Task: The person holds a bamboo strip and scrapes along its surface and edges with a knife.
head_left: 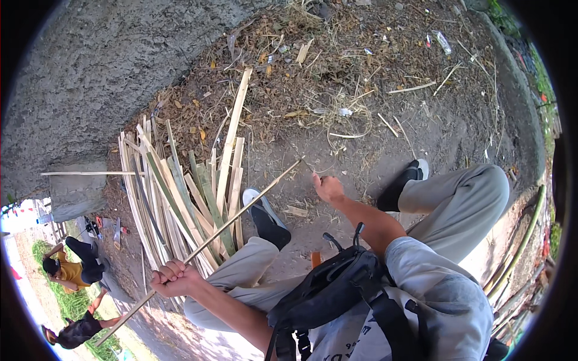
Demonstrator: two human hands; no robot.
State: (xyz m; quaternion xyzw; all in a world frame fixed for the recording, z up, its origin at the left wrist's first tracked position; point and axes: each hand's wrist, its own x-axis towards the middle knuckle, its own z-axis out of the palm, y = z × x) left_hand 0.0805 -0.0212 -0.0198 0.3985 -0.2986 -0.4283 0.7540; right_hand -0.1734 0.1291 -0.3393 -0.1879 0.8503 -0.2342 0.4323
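Observation:
A long, thin bamboo strip (238, 215) slants across in front of me from the lower left up towards the middle. My left hand (176, 279) is closed round it, some way up from its lower end. Close to the strip's upper tip is my right hand (329, 189), its fingers curled and its thumb pointing at the tip. A thin dark bit shows between thumb and tip; what the right hand holds is too small to tell. Beside my left foot lies a pile of split bamboo strips (174, 198), partly behind the held strip.
A large rough grey rock or concrete mass (114, 78) rises at the upper left. Dry leaves and scraps (325, 78) litter the ground ahead, with a clear plastic bottle (444, 43). Green poles (521, 243) lie at the right. Two other people (75, 274) are at the lower left.

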